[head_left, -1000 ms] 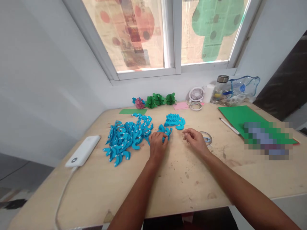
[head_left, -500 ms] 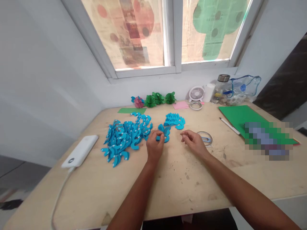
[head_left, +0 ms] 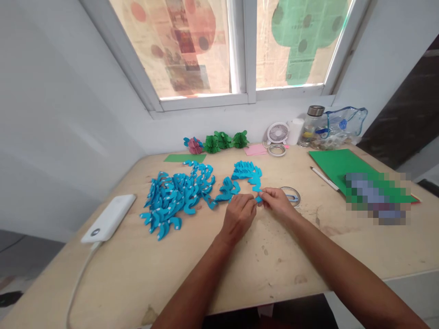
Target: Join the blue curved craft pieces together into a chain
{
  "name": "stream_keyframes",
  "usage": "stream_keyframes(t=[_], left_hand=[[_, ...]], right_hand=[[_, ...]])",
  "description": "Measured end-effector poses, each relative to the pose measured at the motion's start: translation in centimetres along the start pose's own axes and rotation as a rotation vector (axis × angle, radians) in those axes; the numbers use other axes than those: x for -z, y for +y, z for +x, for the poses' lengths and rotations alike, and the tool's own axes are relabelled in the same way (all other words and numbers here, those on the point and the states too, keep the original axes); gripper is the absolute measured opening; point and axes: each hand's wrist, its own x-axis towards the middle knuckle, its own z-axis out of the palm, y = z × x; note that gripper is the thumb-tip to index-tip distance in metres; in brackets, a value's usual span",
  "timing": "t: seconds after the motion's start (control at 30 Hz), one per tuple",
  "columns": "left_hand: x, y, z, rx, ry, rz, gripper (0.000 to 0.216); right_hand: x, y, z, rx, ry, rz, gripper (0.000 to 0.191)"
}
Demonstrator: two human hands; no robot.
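My left hand [head_left: 240, 212] and my right hand [head_left: 276, 201] meet just above the table, fingers closed in a pinch. Between their fingertips shows a small blue curved paper piece [head_left: 259, 199]; most of it is covered by the fingers. Right behind it lies a row of folded blue paper pieces [head_left: 247, 170]. A smaller blue cluster [head_left: 226, 189] sits beyond my left hand. Further left spreads a large pile of blue curved paper pieces [head_left: 178, 192] with small white patches. A tape roll [head_left: 291, 196] lies just behind my right hand.
Paper flowers [head_left: 222, 140] stand along the wall, beside a small fan [head_left: 277, 133], a second tape roll [head_left: 276, 150] and a glass bottle [head_left: 311, 125]. A white power bank [head_left: 109, 218] with a cable is at left. Green sheets [head_left: 331, 162] and a white pen [head_left: 324, 178] lie right.
My left hand has moved right to meet my right hand, and a blue paper piece now shows between them. The view has shifted slightly.
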Motion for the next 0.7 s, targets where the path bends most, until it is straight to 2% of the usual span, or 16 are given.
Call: stream_keyframes(t=[0.1, 0.23, 0.3, 0.37, 0.43, 0.57, 0.7], left_hand=[[-0.1, 0.0, -0.1, 0.157, 0.036, -0.155, 0.012], [0.0, -0.7, -0.1, 0.637, 0.177, -0.463, 0.015], [0.0, -0.9, -0.1, 0.848, 0.164, -0.672, 0.022], [-0.1, -1.1, 0.0, 0.983, 0.130, -0.846, 0.027], [-0.3, -1.2, 0.0, 1.057, 0.146, -0.942, 0.027], [-0.8, -1.7, -0.2, 1.117, 0.255, -1.005, 0.024], [-0.8, -2.2, -0.2, 1.147, 0.265, -1.038, 0.023]], right_hand=[[0.1, 0.2, 0.1, 0.026, 0.016, -0.040, 0.027], [0.0, 0.3, 0.0, 0.056, -0.003, -0.137, 0.025], [-0.3, 0.3, -0.2, 0.085, -0.039, -0.190, 0.026], [-0.6, 0.4, -0.4, 0.126, -0.062, -0.268, 0.027], [-1.0, 0.5, -0.5, 0.165, -0.075, -0.369, 0.027], [-1.7, 0.8, -0.9, 0.195, -0.114, -0.493, 0.022], [-1.6, 0.6, -1.0, 0.217, -0.148, -0.526, 0.021]])
